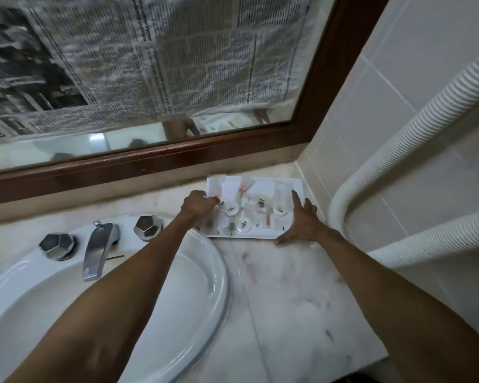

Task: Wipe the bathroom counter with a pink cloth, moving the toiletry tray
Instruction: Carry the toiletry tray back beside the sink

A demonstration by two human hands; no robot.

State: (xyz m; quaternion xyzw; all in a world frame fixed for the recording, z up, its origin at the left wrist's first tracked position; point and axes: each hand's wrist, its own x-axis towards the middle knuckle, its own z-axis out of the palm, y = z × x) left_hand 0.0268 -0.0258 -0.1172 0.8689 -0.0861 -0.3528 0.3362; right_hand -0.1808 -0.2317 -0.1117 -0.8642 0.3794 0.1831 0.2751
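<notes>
A white toiletry tray (264, 186) lies on the marble counter (282, 294) in the far right corner, below the mirror. It holds several small white bottles with round caps and clear sachets. My left hand (198, 204) is closed on the tray's left edge. My right hand (302, 222) rests against the tray's right front corner with fingers spread, the forefinger along its right edge. No pink cloth is in view.
A white oval sink (216, 275) fills the left, with a chrome tap (96, 248) and two faceted knobs behind it. A wood-framed mirror (177, 158) covered with newspaper stands at the back. A white corrugated hose (415, 128) curves along the tiled right wall.
</notes>
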